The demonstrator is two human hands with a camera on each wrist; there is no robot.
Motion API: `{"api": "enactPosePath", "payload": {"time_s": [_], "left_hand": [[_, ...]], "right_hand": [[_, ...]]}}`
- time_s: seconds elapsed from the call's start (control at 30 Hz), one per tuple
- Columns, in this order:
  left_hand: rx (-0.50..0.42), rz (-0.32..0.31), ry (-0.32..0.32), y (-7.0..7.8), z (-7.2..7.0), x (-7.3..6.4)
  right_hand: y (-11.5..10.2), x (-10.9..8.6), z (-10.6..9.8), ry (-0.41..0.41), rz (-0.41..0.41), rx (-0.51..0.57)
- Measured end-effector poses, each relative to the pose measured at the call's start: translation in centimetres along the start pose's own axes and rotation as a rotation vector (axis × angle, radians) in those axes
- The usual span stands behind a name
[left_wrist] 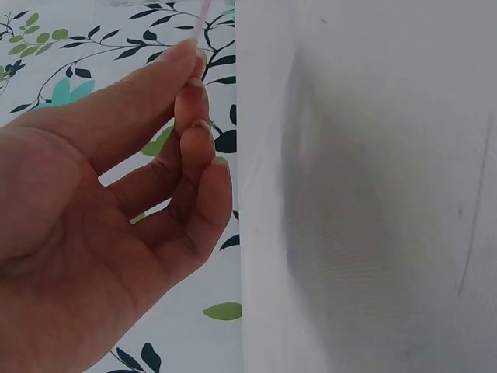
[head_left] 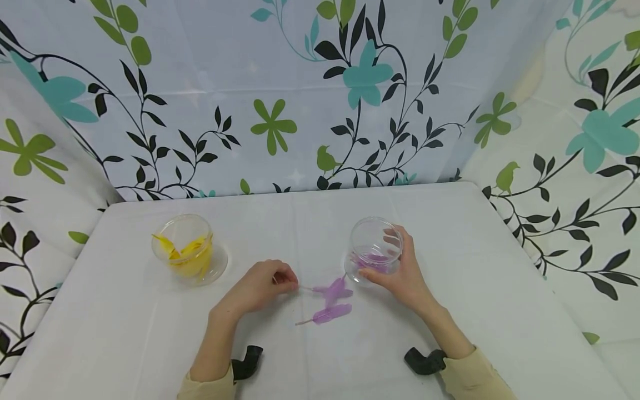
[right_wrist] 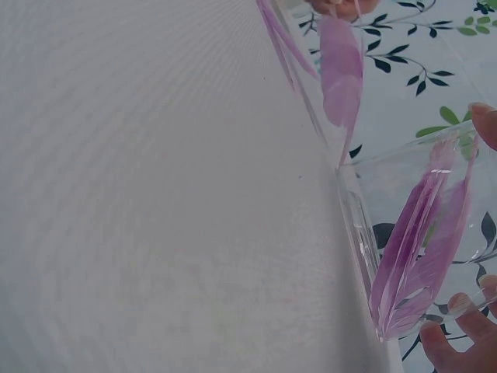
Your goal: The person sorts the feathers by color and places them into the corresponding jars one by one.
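In the head view my left hand [head_left: 265, 286] pinches the pale quill of a purple feather [head_left: 336, 290] between thumb and fingertip. The quill [left_wrist: 203, 23] rises from those fingertips in the left wrist view, the other fingers loosely bent. My right hand [head_left: 407, 278] grips the side of a clear cup [head_left: 356, 241], thumb in front and fingers behind. Several purple feathers [right_wrist: 419, 249] lean inside this cup in the right wrist view. The pinched feather's vane is just outside the cup, near its base. Another purple feather [head_left: 332, 314] lies on the table in front of it.
A second clear cup [head_left: 186, 222] with yellow feathers [head_left: 192, 258] stands at the left of the white-covered table [head_left: 130, 333]. Black curved pieces [head_left: 247, 364] sit at both wrists. A leaf-patterned curtain [head_left: 210, 72] hangs behind and at the sides.
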State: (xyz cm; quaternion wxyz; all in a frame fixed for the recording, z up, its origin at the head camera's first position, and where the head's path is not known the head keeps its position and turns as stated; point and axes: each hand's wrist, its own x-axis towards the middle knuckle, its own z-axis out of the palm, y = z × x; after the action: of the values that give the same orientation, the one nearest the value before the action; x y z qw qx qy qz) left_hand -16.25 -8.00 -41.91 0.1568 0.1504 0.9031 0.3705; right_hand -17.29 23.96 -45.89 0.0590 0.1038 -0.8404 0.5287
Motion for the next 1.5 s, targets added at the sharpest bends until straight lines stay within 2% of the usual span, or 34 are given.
{"api": "enactPosePath", "payload": {"time_s": [0.27,0.6,0.87,1.23,1.5], "left_hand": [[-0.044,0.022,-0.013,0.2,-0.7,-0.4],[-0.061,0.068,0.002,0.9,-1.8,-0.8],[-0.086,0.078,0.020,1.6,-2.7,-1.3],[-0.114,0.104,0.066,2.3,-3.5,-1.6],[-0.162,0.079,0.110,2.9,-3.5,-1.5]], "right_hand": [[-0.3,0.0,-0.1,-0.009,0.013,-0.006],[-0.2,0.1,-0.3,-0.011,0.012,-0.013],[-0.5,0.2,-0.4,-0.015,0.021,-0.018],[-0.9,0.4,-0.6,-0.020,0.028,-0.019],[-1.0,0.5,-0.7,-0.021,0.032,-0.019]]}}
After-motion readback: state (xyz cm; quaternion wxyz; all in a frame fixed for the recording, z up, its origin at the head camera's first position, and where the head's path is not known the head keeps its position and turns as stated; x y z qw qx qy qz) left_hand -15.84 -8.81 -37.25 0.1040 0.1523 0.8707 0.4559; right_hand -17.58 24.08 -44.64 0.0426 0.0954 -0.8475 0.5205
